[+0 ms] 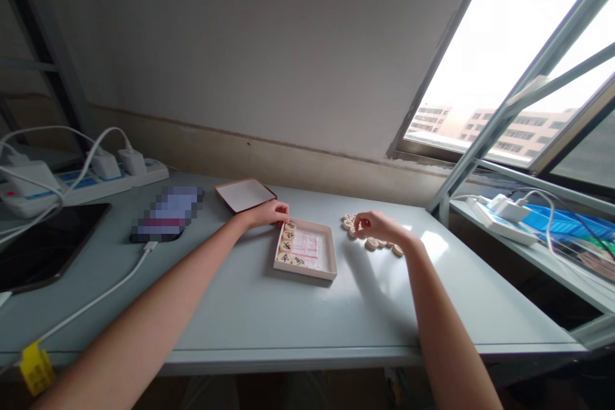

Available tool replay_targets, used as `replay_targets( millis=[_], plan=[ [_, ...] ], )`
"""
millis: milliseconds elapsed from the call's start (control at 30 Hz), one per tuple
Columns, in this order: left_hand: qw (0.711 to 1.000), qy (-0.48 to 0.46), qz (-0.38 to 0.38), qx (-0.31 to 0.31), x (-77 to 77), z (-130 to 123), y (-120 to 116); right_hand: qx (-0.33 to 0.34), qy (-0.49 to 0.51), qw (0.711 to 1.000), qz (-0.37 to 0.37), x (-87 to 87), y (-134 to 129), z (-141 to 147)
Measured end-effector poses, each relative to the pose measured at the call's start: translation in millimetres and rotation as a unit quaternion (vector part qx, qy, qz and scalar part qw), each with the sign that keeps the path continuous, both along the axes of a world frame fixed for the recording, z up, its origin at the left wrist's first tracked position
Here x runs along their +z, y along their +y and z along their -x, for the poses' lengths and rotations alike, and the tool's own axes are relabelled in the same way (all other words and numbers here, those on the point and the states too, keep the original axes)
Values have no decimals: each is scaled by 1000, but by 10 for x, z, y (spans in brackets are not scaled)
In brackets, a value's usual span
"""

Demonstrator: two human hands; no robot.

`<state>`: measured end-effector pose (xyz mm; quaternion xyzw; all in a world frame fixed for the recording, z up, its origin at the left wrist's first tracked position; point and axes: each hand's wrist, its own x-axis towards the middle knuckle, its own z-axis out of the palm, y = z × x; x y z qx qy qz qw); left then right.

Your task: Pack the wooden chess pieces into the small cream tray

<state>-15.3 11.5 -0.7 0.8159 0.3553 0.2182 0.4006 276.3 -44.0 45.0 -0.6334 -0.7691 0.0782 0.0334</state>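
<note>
An open shallow box (pixel 330 256) lies on the grey desk, with several round wooden pieces (pixel 286 246) bearing black characters along its left side and front left corner. A sheet with pink lines shows on its floor. My left hand (pixel 275 211) is at the box's back left corner, fingers closed; what they grip, if anything, is too small to make out. My right hand (pixel 375 225) hovers at a loose group of round pieces (pixel 372 243) right of the box. Its fingers are bent together, and whether a piece is between them is unclear.
Behind the left hand lies the box lid (pixel 245 195). A phone (pixel 168 211) on a white cable, a tablet (pixel 52 243) and a power strip (pixel 115 182) occupy the desk's left. Metal frame posts (pixel 444 202) rise at the right, beside a shelf.
</note>
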Motion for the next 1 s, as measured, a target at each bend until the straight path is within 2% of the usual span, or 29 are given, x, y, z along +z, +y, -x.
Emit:
replay_targets(
  millis=[100, 233, 300, 367, 433, 533, 633, 700, 833, 1000],
  plan=[
    [1000, -1, 5, 0, -15, -4, 12, 94, 78, 992, 16, 76, -90, 237],
    [1000, -4, 2, -2, -34, -9, 34, 280, 149, 947, 39, -8, -236, 730],
    [1000, -2, -5, 1, -43, -11, 46, 332, 152, 930, 47, -105, -286, 929],
    [1000, 0, -15, 2, -52, -12, 55, 349, 156, 923, 44, -170, -305, 1032],
    [1000, 0, -18, -1, -60, -11, 62, 343, 160, 925, 41, -164, -297, 1023],
    [1000, 2, -10, -1, -68, -6, 65, 305, 147, 940, 41, -31, -265, 818],
    [1000, 4, -6, 0, -59, -2, 55, 217, 116, 968, 41, 124, -234, 457],
    [1000, 3, -6, -2, -41, -1, 36, 143, 83, 984, 60, 162, -202, 194],
    [1000, 6, -3, 3, 7, -2, -16, 52, 31, 996, 70, 74, -101, -175],
    [1000, 3, 0, 7, 39, -5, -51, 32, -9, 998, 51, -16, -41, -218]
  ],
)
